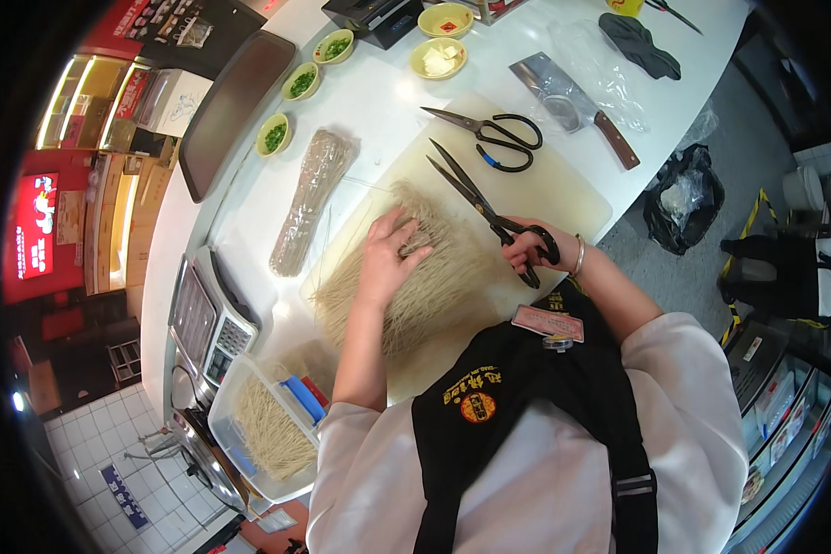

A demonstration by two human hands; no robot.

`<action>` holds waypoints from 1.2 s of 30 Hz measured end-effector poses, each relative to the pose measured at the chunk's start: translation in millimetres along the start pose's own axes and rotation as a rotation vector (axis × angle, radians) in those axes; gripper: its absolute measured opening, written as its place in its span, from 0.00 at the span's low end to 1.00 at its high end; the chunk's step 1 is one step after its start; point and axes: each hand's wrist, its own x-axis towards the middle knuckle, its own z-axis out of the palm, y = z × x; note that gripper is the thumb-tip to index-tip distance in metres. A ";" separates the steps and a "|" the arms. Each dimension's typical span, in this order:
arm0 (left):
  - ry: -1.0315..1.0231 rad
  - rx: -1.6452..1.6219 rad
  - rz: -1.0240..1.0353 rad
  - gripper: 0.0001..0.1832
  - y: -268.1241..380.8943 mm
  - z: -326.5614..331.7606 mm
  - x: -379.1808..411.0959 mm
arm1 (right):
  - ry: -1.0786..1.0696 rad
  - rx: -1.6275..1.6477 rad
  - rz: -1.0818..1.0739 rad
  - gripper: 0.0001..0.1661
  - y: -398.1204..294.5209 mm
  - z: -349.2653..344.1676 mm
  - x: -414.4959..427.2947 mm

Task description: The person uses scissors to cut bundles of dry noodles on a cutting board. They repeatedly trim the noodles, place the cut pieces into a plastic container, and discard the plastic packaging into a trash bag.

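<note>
My left hand (pixel 392 253) lies with fingers spread on a heap of dry, thin noodles (pixel 422 298), which rests on a translucent white cutting board (pixel 575 194). In my right hand (pixel 532 251) is a pair of black-handled scissors (pixel 481 204), blades pointing up and left above the board, beside the noodles. A second pair of scissors (pixel 502 135), with blue tape on one handle, lies at the board's far part. Left of the board is a plastic-wrapped noodle bundle (pixel 311 204). A clear plastic bin (pixel 225 415) at the lower left holds more of the noodles.
A cleaver (pixel 575 104) lies at the upper right, by plastic film (pixel 599 62) and a dark cloth (pixel 638 47). Small bowls (pixel 273 135) with chopped greens, a brown tray (pixel 235 111) and a scale (pixel 218 311) stand left. A black bag-lined bin (pixel 684 201) is on the floor.
</note>
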 end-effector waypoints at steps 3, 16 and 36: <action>-0.080 -0.019 0.014 0.28 0.9 -8.4 0.0 | -0.025 -0.011 -0.010 0.30 2.8 -5.2 -0.4; -0.069 -0.028 0.105 0.21 11.0 -6.5 0.7 | 0.021 -0.084 -0.111 0.33 2.5 -1.8 -10.9; 0.306 -0.018 -0.152 0.15 12.5 -11.2 7.8 | 0.263 -0.611 -0.140 0.49 -9.2 4.3 -20.5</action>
